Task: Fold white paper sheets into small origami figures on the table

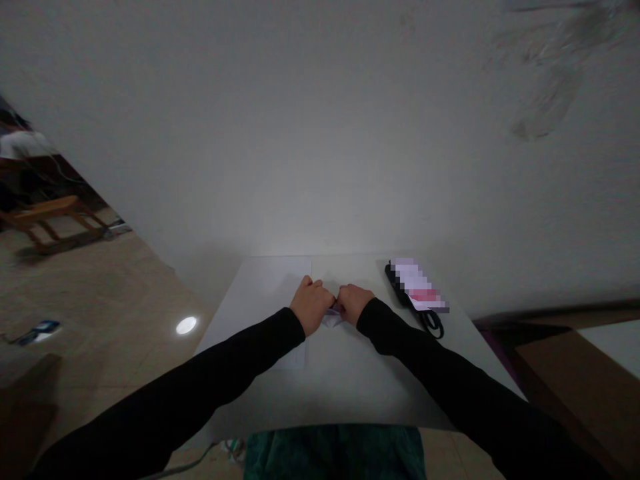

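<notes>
Over the middle of a white table [370, 393] my two hands meet, fingers curled. My left hand [312, 307] is closed on a small piece of folded white paper [331, 320]. From the other side my right hand [354, 303] pinches the same paper, its knuckles almost touching the left ones. Most of the paper is hidden behind the fingers; only a creased, pointed part shows below them. Beneath my left hand and forearm lies a flat white sheet [260, 293] on the left half of the table.
Right of my hands lies a dark object with a looped strap [433, 325], its top blurred by pixels. A bare wall [320, 133] rises behind the table. At left are a wooden stool [50, 212] and a seated person [27, 143]. Brown cardboard [580, 380] is at right.
</notes>
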`<state>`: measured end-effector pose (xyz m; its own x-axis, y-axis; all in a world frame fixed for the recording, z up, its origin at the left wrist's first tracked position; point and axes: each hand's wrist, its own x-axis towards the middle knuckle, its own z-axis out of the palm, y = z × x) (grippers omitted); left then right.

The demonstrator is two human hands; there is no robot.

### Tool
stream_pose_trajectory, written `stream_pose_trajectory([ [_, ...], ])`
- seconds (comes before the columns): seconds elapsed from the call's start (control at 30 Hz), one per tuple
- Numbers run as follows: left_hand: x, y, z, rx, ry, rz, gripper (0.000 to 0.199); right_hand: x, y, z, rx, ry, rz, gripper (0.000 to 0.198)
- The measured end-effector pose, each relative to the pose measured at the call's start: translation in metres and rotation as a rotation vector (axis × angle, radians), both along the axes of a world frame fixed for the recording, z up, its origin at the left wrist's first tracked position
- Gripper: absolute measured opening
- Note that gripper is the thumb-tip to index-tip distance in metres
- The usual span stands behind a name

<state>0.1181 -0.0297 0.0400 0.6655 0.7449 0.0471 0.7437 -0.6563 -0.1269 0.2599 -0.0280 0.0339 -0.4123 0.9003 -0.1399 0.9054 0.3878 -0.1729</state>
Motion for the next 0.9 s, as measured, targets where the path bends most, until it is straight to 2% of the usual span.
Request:
stream_pose_trajectory([
  [0.17,0.000,0.000,0.002,-0.024,-0.035,0.050,0.024,-0.001,0.007,-0.003,-0.020,0.017,-0.058,0.016],
  [0.27,-0.002,0.008,0.001,-0.023,-0.034,0.023,0.023,-0.004,0.007,-0.002,0.002,0.015,-0.050,0.020],
  [0.43,-0.011,0.030,0.001,-0.169,-0.036,-0.101,0.019,-0.006,0.009,0.002,-0.013,0.005,-0.060,0.023],
  [0.57,-0.014,0.037,0.010,-0.257,0.018,-0.078,0.017,-0.008,0.013,-0.001,-0.025,-0.013,-0.088,0.023],
  [0.73,-0.011,0.034,0.009,-0.252,0.000,-0.018,0.018,-0.010,0.014,-0.002,-0.026,-0.022,-0.081,0.025],
  [0.9,-0.014,0.032,0.000,-0.183,0.030,-0.063,0.021,-0.010,0.014,0.000,-0.032,-0.028,-0.069,0.025],
])
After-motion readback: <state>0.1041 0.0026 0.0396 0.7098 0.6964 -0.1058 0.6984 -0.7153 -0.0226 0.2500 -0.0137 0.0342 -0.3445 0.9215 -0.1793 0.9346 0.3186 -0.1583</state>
